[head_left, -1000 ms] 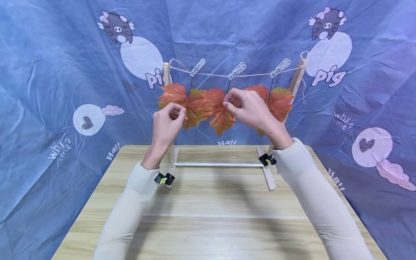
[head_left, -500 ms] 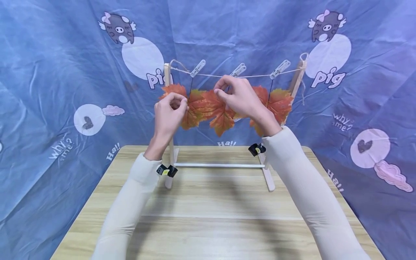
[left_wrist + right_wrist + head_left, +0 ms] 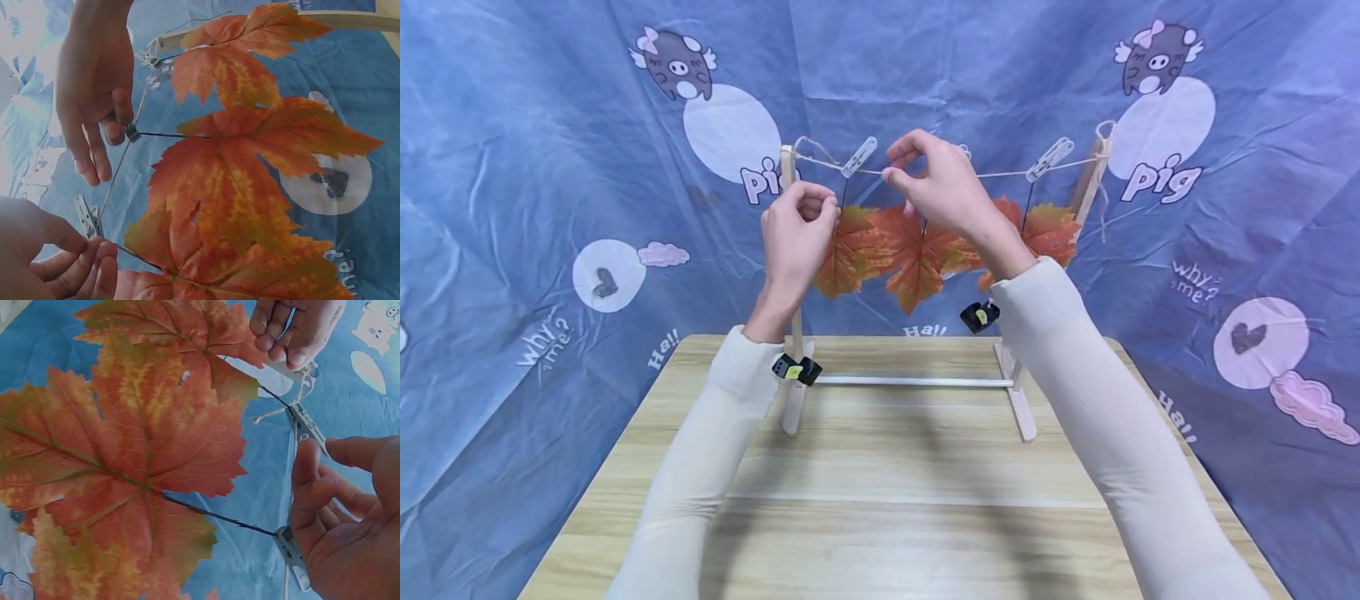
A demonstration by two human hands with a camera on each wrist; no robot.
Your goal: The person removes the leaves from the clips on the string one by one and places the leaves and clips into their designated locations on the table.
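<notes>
Three orange maple leaves hang by dark stems from clothespins on a string. My left hand, fingers loosely curled and holding nothing visible, hovers before the left leaf, partly covering it. My right hand is raised in front of the string, thumb and fingers apart, between the left clothespin and the middle one, which it mostly hides. The right wrist view shows that middle clothespin gripping its stem beside the palm. The middle leaf overlaps its neighbours; the right leaf is partly behind my right wrist.
The string is tied between two wooden posts, the right post ending in a loop. A white rod joins the feet on the wood-grain table. Blue printed cloth surrounds the table. The right clothespin is in plain view.
Both hands have risen. The right hand has gone from the middle leaf up and slightly left to string height; the left hand has lifted along the left leaf. Leaves and clothespins stay in place.
</notes>
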